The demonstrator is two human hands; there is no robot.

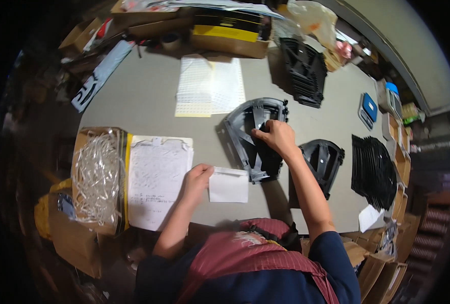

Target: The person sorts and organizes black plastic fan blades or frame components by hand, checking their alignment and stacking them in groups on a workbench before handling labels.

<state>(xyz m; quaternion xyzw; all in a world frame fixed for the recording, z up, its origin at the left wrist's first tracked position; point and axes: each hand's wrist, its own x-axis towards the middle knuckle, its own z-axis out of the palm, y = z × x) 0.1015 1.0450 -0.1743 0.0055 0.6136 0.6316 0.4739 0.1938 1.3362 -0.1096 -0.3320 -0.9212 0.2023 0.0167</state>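
A small white paper packet (228, 188) with a folded upper edge is pinched at its left corner by my left hand (199, 177). Over a stack of fan-shaped black and grey plastic frames (240, 134) at the table's middle is my right hand (279, 138). Its fingers are curled together above the top frame's inner opening; what they hold, if anything, is hidden. To the right of that stack, partly behind my right forearm, lies another fan-shaped black frame (324, 162). A clipboard with a handwritten sheet (159, 177) lies beside my left forearm.
Sticker sheets (207, 86) lie farther back. More black frames are stacked at the back right (303, 76) and far right (372, 172). A box of clear plastic strips (99, 175) stands at left. A blue scale (369, 107) sits near the right edge; cartons (230, 40) line the back.
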